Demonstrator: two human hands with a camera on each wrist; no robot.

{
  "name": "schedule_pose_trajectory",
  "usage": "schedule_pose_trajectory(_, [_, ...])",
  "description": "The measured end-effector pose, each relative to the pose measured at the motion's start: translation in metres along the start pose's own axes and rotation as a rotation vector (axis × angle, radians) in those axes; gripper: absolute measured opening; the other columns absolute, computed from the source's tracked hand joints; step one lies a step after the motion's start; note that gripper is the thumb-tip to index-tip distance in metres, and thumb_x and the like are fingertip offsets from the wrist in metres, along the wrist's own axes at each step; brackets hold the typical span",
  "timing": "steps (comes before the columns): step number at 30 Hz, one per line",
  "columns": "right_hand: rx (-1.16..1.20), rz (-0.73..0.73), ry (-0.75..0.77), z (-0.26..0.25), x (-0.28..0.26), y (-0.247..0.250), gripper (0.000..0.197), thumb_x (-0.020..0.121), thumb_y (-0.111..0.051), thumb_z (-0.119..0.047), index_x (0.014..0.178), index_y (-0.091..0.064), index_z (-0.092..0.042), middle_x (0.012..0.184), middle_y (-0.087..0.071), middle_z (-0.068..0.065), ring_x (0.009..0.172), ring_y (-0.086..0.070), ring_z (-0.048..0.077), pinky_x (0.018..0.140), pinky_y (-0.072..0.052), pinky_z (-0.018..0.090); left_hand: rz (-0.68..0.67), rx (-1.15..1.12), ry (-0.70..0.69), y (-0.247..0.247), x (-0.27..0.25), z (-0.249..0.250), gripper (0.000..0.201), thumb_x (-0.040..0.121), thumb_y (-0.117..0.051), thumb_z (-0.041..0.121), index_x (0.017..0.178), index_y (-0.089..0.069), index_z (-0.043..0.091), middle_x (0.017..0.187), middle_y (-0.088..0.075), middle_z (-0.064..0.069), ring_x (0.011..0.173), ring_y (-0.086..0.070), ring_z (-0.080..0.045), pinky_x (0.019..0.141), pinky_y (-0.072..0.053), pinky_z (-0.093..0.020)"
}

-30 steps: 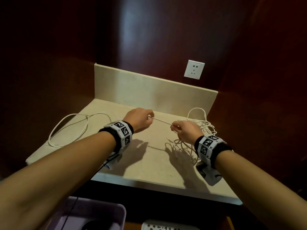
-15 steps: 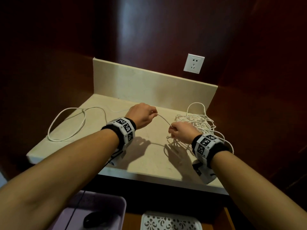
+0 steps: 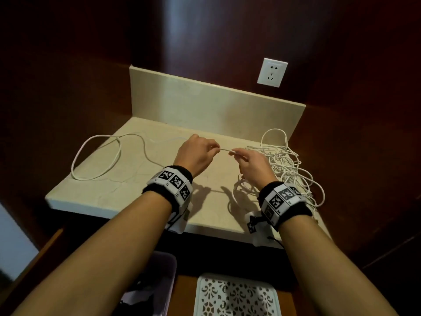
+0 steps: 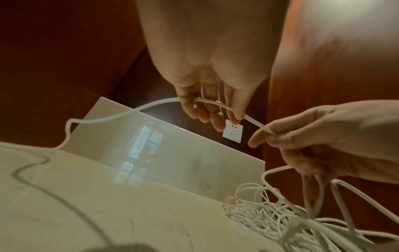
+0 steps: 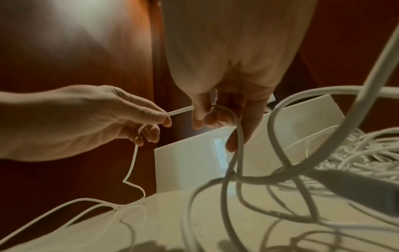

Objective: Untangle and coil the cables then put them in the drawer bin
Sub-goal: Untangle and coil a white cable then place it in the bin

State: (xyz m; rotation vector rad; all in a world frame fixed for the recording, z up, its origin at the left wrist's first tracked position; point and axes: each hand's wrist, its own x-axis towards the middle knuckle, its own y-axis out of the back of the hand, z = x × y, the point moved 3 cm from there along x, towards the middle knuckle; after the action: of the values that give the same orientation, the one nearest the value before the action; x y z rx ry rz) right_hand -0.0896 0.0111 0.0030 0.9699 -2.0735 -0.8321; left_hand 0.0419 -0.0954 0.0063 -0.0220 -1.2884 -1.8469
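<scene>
A white cable point(image 3: 224, 149) runs taut between my two hands above the beige counter point(image 3: 127, 185). My left hand point(image 3: 198, 153) pinches it; its free length loops away over the counter's left side point(image 3: 95, 156). My right hand point(image 3: 250, 163) pinches the same cable point(image 4: 254, 122) and holds loops point(image 5: 235, 136) hanging from its fingers. A tangled pile of white cables point(image 3: 284, 165) lies on the counter's right side, beside and under the right hand. Both hands hover above the counter.
A beige backsplash point(image 3: 205, 106) and dark wood walls enclose the counter. A white wall socket point(image 3: 272, 72) sits above at the right. Below the counter's front edge are a purple bin point(image 3: 159, 281) and a white patterned bin point(image 3: 237, 295).
Both hands have come closer together, so the stretch of cable between them is shorter. The loose loop on the left has shifted on the counter.
</scene>
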Motion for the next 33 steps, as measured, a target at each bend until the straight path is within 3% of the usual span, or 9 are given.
schedule_pose_trajectory(2, [0.122,-0.003,-0.030,0.003,-0.003,-0.004,0.019,0.096,-0.057,-0.020,0.104,-0.074,-0.022,0.061,-0.055,-0.014,0.067,-0.054,0.017,0.068,-0.047,0.033,0.041,-0.026,0.022,0.001,-0.001,-0.002,0.027,0.098,-0.051,0.035,0.111,-0.071,0.023,0.101,-0.071,-0.003,0.106,-0.048,-0.021,0.083,-0.039,-0.034])
schedule_pose_trajectory(4, [0.217,-0.035,-0.079,0.007,-0.007,-0.008,0.014,0.093,-0.059,-0.018,0.093,-0.073,-0.023,0.057,-0.056,-0.007,0.059,-0.054,0.017,0.063,-0.050,0.036,0.082,-0.051,0.055,0.002,-0.002,-0.004,0.026,0.098,-0.051,0.035,0.110,-0.071,0.023,0.101,-0.071,-0.002,0.106,-0.049,-0.021,0.083,-0.039,-0.033])
schedule_pose_trajectory(10, [0.264,-0.226,-0.213,0.029,-0.024,-0.013,0.019,0.096,-0.056,-0.014,0.084,-0.070,-0.020,0.062,-0.060,0.004,0.058,-0.052,0.017,0.055,-0.041,0.029,0.177,-0.091,0.175,0.010,-0.008,-0.021,0.025,0.096,-0.053,0.035,0.108,-0.072,0.024,0.101,-0.071,-0.004,0.105,-0.052,-0.022,0.083,-0.039,-0.031])
schedule_pose_trajectory(14, [0.254,-0.174,-0.212,0.035,-0.026,-0.018,0.021,0.099,-0.053,-0.021,0.088,-0.070,-0.029,0.056,-0.058,0.002,0.048,-0.048,0.013,0.051,-0.039,0.026,0.146,-0.081,0.256,0.009,-0.015,-0.023,0.026,0.096,-0.051,0.027,0.113,-0.070,0.028,0.107,-0.069,-0.005,0.111,-0.051,-0.020,0.088,-0.042,-0.033])
schedule_pose_trajectory(18, [0.192,-0.103,-0.183,0.030,-0.023,-0.024,0.022,0.097,-0.054,-0.020,0.095,-0.072,-0.033,0.061,-0.056,-0.016,0.055,-0.051,0.009,0.060,-0.043,0.027,0.032,-0.048,0.120,-0.001,-0.019,-0.006,0.037,0.092,-0.048,0.013,0.121,-0.066,0.026,0.112,-0.068,-0.001,0.116,-0.047,-0.020,0.094,-0.040,-0.035])
schedule_pose_trajectory(21, [0.132,-0.065,-0.169,0.023,-0.023,-0.025,0.021,0.095,-0.056,-0.023,0.097,-0.073,-0.036,0.062,-0.054,-0.022,0.066,-0.051,0.009,0.072,-0.048,0.034,-0.063,-0.078,0.019,-0.012,-0.021,0.002,0.027,0.093,-0.055,0.024,0.116,-0.070,0.023,0.109,-0.070,-0.001,0.113,-0.047,-0.019,0.094,-0.039,-0.033])
schedule_pose_trajectory(25, [0.081,-0.038,-0.160,0.012,-0.023,-0.019,0.018,0.093,-0.058,-0.030,0.101,-0.074,-0.031,0.061,-0.054,-0.017,0.072,-0.054,0.016,0.074,-0.049,0.038,-0.102,-0.145,0.000,-0.017,-0.021,0.000,0.025,0.093,-0.059,0.034,0.107,-0.075,0.020,0.098,-0.072,-0.006,0.102,-0.054,-0.022,0.085,-0.042,-0.033])
schedule_pose_trajectory(30, [0.052,-0.068,-0.239,0.013,-0.034,-0.011,0.010,0.090,-0.063,-0.025,0.093,-0.073,-0.023,0.073,-0.068,-0.003,0.071,-0.063,0.017,0.076,-0.054,0.040,0.013,-0.302,0.131,-0.008,-0.022,-0.016,0.022,0.091,-0.064,0.030,0.101,-0.077,0.016,0.094,-0.075,-0.007,0.097,-0.065,-0.024,0.089,-0.049,-0.037])
schedule_pose_trajectory(33, [0.117,-0.044,-0.218,0.011,-0.037,-0.010,0.013,0.091,-0.064,-0.024,0.093,-0.074,-0.018,0.067,-0.067,-0.001,0.066,-0.062,0.014,0.076,-0.052,0.038,0.046,-0.315,0.190,-0.010,-0.023,-0.019,0.021,0.092,-0.062,0.026,0.101,-0.077,0.015,0.100,-0.074,-0.008,0.104,-0.064,-0.025,0.092,-0.048,-0.036])
